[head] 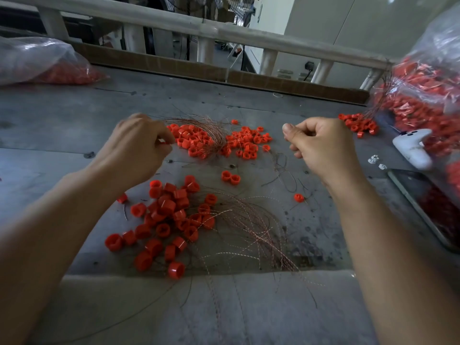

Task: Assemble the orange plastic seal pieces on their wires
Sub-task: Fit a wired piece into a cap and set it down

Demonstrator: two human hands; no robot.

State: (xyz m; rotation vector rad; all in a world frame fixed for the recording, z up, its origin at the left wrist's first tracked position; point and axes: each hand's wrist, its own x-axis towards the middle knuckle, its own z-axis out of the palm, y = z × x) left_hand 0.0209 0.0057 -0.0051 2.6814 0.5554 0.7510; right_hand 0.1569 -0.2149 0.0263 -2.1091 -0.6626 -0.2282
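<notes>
Pinches one orange seal (pixel 161 141) in curled left hand (pixel 139 145), up over the table (pixel 49 115). Curls right hand (pixel 321 143) too, hold unclear. Heaps of seals (pixel 164 220) and wires (pixel 249 227) lying below on table.

Orange ring-shaped seal pieces (pixel 164 225) lie heaped in the foreground, thin twisted wires (pixel 249 227) fanning rightward from them. A farther heap (pixel 214 143) lies under an arched wire bundle (pixel 204 124). One piece (pixel 161 141) is pinched in the left hand (pixel 139 143).
</notes>
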